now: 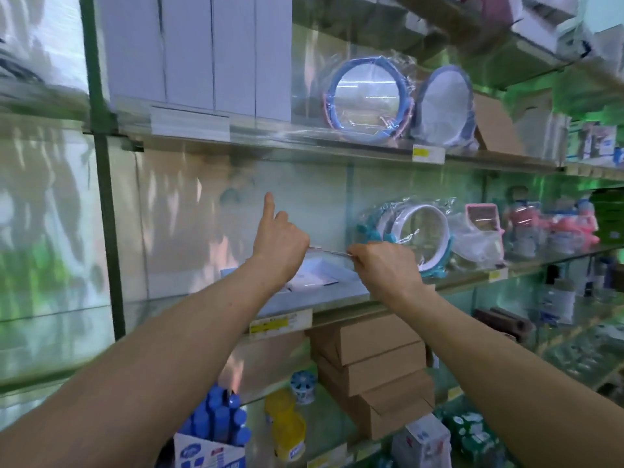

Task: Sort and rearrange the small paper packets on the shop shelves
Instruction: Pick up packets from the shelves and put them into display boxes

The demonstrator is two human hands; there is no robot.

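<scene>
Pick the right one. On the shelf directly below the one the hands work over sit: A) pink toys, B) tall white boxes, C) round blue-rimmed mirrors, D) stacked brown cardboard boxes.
D: the brown cardboard boxes are stacked under the glass shelf above which the left hand and right hand hold a thin packet.

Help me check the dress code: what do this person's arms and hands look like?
The left hand and right hand are bare: no gloves, rings, watch or bracelets visible. The left forearm and right forearm are uncovered; no sleeve shows.
</scene>
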